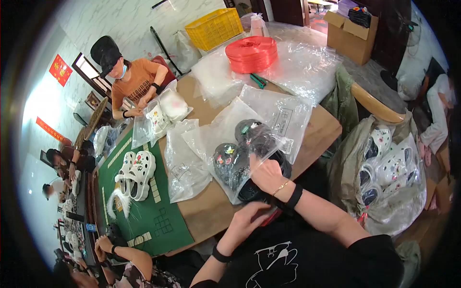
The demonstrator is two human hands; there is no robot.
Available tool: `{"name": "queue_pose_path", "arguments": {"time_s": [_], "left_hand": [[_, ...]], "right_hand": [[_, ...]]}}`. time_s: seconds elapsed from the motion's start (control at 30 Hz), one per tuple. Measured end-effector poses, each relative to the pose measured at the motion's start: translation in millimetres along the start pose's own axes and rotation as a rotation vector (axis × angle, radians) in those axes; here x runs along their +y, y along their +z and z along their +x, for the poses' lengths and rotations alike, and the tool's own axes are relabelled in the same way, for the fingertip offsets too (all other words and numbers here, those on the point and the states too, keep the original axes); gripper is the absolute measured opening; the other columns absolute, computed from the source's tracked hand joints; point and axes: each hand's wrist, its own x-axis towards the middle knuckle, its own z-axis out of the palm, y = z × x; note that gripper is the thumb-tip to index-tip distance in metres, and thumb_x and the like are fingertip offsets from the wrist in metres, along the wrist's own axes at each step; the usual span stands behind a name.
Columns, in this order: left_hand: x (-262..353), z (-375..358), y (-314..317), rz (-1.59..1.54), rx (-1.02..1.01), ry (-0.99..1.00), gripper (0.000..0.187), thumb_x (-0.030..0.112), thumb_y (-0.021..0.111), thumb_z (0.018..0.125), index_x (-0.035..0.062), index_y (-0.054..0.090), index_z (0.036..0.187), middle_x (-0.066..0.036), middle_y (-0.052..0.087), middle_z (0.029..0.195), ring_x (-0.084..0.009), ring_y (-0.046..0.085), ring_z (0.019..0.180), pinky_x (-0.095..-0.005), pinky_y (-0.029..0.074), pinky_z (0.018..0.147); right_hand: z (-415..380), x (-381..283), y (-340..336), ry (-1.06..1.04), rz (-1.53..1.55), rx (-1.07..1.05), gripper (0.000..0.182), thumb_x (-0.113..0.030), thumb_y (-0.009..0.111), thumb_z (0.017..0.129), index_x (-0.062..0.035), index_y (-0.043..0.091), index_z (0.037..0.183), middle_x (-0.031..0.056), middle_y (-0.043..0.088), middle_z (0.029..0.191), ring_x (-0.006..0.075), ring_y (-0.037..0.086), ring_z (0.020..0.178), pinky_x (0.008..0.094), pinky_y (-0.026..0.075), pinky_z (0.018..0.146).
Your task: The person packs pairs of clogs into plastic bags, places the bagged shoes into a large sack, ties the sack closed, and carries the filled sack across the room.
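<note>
dark clogs (224, 162) lie toes-in in a clear bag (234, 114) on the table (204, 216); left hand (247, 220) curls at the near edge, its hold hidden; right hand (267, 176) reaches onto the clogs, grip unclear: best press heels gently, sparing the plastic.

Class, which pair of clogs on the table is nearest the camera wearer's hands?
The dark pair in the clear bag, at the wearer's right hand; the white clogs on the green mat and before the orange-shirted person are farther off.
</note>
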Motion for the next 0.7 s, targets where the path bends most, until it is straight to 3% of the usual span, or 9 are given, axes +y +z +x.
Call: {"name": "queue_pose_path", "arguments": {"time_s": [0.07,0.13,0.17,0.2,0.27,0.4,0.5,0.57,0.7], "left_hand": [[7.3,16.8,9.3,0.224,0.207,0.209,0.029,0.006,0.068,0.08,0.0027,0.061,0.108,-0.013,0.059,0.112,-0.032,0.055,0.109,-0.0386,0.045,0.092],[-2.6,26.4,15.9,0.531,0.265,0.342,0.035,0.008,0.069,0.078,0.0038,0.059,0.111,-0.015,0.055,0.117,-0.0341,0.053,0.11,-0.0419,0.043,0.093],[-6.5,31.3,19.4,0.528,0.265,0.343,0.035,0.008,0.069,0.078,0.0038,0.059,0.111,-0.015,0.055,0.117,-0.0341,0.053,0.11,-0.0419,0.043,0.093],[-9.8,36.1,22.7,0.577,0.289,0.25,0.041,0.011,0.07,0.078,0.0039,0.056,0.116,-0.016,0.053,0.12,-0.0345,0.054,0.108,-0.0418,0.045,0.09],[-10.1,43.8,26.4,0.623,0.314,0.153,0.048,0.013,0.071,0.078,0.004,0.053,0.122,-0.017,0.051,0.123,-0.0349,0.055,0.106,-0.0416,0.046,0.088],[-7.3,53.6,34.8,0.656,0.268,-0.005,0.067,0.021,0.071,0.081,0.0074,0.039,0.138,-0.018,0.048,0.128,-0.0332,0.06,0.098,-0.0373,0.053,0.072],[-5.9,63.4,35.5,0.733,0.248,-0.005,0.067,0.025,0.07,0.082,0.0161,0.038,0.141,-0.015,0.051,0.117,-0.0304,0.064,0.084,-0.0377,0.053,0.061],[-6.2,68.6,36.2,0.73,0.21,-0.049,0.064,0.027,0.069,0.083,0.0153,0.041,0.138,-0.013,0.053,0.11,-0.0304,0.064,0.079,-0.0383,0.052,0.057],[-9.5,77.1,36.1,0.748,0.188,-0.124,0.05,0.03,0.068,0.083,0.0129,0.049,0.126,-0.011,0.056,0.093,-0.031,0.063,0.07,-0.04,0.049,0.051]], "right_hand": [[-6.3,2.4,-22.6,-0.03,0.006,-0.136,0.031,-0.014,0.059,0.081,0.0057,0.053,0.105,0.017,0.065,0.073,0.0289,0.067,0.073,0.0366,0.052,0.057],[-15.0,14.9,-34.6,-0.318,-0.023,0.08,0.041,-0.021,0.063,0.081,0.0072,0.055,0.11,0.0159,0.065,0.082,0.0269,0.064,0.089,0.0341,0.052,0.066],[-23.8,20.5,-49.5,-0.342,0.004,0.054,0.043,-0.021,0.064,0.081,0.0057,0.057,0.114,0.0135,0.065,0.089,0.0262,0.059,0.1,0.0324,0.051,0.074],[-28.0,32.5,-59.9,-0.448,0.19,0.09,0.032,-0.016,0.063,0.083,-0.0006,0.061,0.112,0.0114,0.065,0.088,0.0261,0.062,0.095,0.0332,0.052,0.072],[-39.7,49.9,-88.8,-0.414,0.364,0.106,0.025,-0.013,0.061,0.086,-0.007,0.065,0.11,0.01,0.066,0.085,0.0257,0.065,0.084,0.0336,0.053,0.071],[-45.2,102.8,-79.7,0.356,0.809,0.196,0.019,-0.008,0.055,0.089,-0.003,0.066,0.104,0.0144,0.068,0.083,0.0309,0.066,0.074,0.0336,0.052,0.07],[-39.8,130.5,-45.1,0.264,0.538,0.274,0.023,-0.008,0.056,0.087,-0.0059,0.064,0.109,0.0136,0.067,0.092,0.0327,0.065,0.079,0.0367,0.052,0.072],[-35.9,131.9,-28.8,0.081,0.322,0.302,0.034,-0.008,0.058,0.085,-0.0108,0.059,0.119,0.0132,0.064,0.102,0.0342,0.064,0.084,0.0395,0.052,0.073],[-20.5,126.8,-11.6,0.022,0.25,0.229,0.043,-0.011,0.062,0.083,-0.0151,0.052,0.124,0.0139,0.062,0.102,0.0372,0.062,0.083,0.0429,0.053,0.071]]}}
